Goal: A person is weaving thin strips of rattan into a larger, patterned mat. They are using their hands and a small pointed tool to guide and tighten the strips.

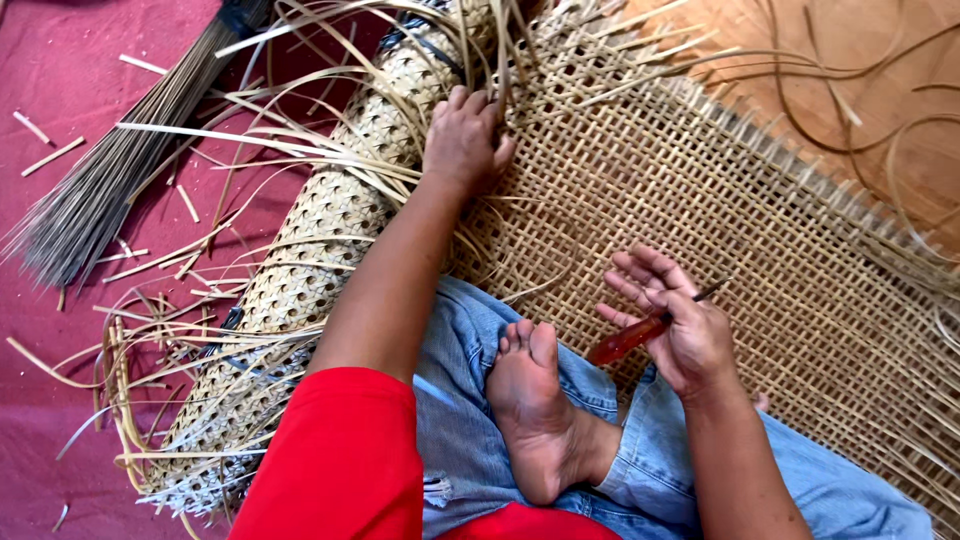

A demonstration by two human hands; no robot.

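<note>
My left hand (pixel 463 140) reaches forward and rests on the rolled part of a woven cane mat (pixel 330 215), its fingers closed over loose cane strips near the roll's top. My right hand (pixel 672 325) hovers over the flat open-weave section of the mat (pixel 720 200) and holds a tool with a reddish-orange handle (pixel 625 340) and a thin dark metal tip. I sit cross-legged in blue jeans with a bare foot (pixel 535 405) between my arms.
A broom of thin dark sticks (pixel 110 170) lies at the left on a dark red cloth (pixel 60 90) strewn with cane offcuts. Loose cane strips (pixel 170 330) fan out from the roll. Orange-brown floor (pixel 880 60) with curled strips lies at the upper right.
</note>
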